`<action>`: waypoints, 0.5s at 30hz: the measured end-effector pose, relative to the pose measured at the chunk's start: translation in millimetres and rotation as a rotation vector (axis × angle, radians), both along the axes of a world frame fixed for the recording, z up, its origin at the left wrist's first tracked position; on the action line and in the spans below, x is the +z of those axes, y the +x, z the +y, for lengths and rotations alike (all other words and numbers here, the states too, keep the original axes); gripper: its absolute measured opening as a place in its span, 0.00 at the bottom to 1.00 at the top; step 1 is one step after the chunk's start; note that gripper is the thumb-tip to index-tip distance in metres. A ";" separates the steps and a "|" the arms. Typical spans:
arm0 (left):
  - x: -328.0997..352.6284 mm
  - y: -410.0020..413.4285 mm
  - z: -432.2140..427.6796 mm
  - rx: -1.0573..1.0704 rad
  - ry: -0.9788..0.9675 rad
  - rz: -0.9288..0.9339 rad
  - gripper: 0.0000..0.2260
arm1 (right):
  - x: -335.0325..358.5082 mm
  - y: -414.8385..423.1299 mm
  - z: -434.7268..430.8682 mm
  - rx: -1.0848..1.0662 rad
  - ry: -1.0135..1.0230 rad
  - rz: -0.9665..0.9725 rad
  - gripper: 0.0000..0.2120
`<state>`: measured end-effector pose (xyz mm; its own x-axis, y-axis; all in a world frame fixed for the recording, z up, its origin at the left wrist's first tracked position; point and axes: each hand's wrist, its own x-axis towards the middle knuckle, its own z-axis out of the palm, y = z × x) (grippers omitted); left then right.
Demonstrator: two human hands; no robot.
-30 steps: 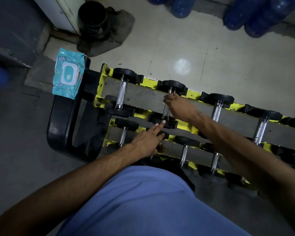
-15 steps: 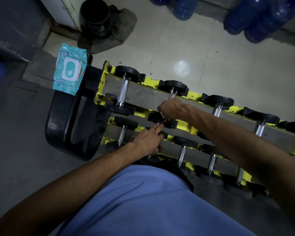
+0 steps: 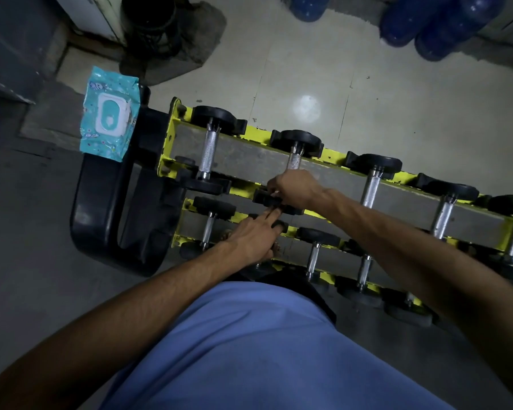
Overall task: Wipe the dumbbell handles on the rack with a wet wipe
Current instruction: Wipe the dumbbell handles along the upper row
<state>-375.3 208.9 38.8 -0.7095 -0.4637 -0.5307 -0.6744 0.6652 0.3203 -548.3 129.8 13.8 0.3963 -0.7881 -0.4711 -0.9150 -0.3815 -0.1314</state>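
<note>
A yellow rack (image 3: 256, 133) holds several dumbbells with black heads and knurled metal handles on tiers. My right hand (image 3: 293, 187) is curled round the near end of the second dumbbell's handle (image 3: 293, 161) on the top tier. A pale sliver shows at its fingertips; I cannot tell whether it is the wipe. My left hand (image 3: 249, 238) reaches in from below, its index and middle fingers straight and touching that dumbbell's near black head (image 3: 262, 198). A teal pack of wet wipes (image 3: 110, 113) lies on the rack's black end frame at the left.
The rack's curved black end frame (image 3: 101, 217) juts out at the left. A black bucket (image 3: 151, 22) stands at the back left. Large blue water bottles (image 3: 442, 25) lie at the back right on the pale tiled floor. My blue shirt fills the bottom.
My right hand has slid down the second dumbbell's handle from its far end to its near end. My left hand has stayed by the near black head.
</note>
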 end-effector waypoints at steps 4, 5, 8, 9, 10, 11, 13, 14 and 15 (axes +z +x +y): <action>-1.5 3.0 -2.8 -0.022 0.011 -0.002 0.35 | -19.3 -23.6 36.8 -0.315 -0.161 -0.364 0.05; -1.9 2.5 -3.3 -0.029 0.009 -0.005 0.36 | -24.2 -24.6 46.8 -0.408 -0.191 -0.433 0.05; -4.5 2.0 -3.9 -0.048 0.007 -0.011 0.36 | -31.3 -21.3 59.8 -0.736 -0.204 -0.570 0.03; -5.4 3.2 -4.1 -0.054 0.009 -0.014 0.36 | -32.9 -19.7 59.5 -0.818 -0.195 -0.576 0.04; -6.1 4.6 -4.4 -0.060 0.011 -0.016 0.36 | -33.4 -18.1 58.6 -0.882 -0.182 -0.575 0.05; -6.6 6.0 -5.1 -0.068 0.012 -0.015 0.36 | -35.2 -16.9 57.9 -0.942 -0.170 -0.565 0.06; -6.2 8.1 -7.1 -0.083 0.013 -0.012 0.36 | -41.1 -16.8 58.6 -1.040 -0.147 -0.493 0.06; -5.0 8.8 -8.3 -0.090 0.013 -0.012 0.36 | -43.8 -16.8 58.9 -1.077 -0.119 -0.457 0.06; -3.4 9.2 -9.5 -0.097 0.011 -0.013 0.35 | -45.7 -15.9 57.5 -1.107 -0.083 -0.443 0.06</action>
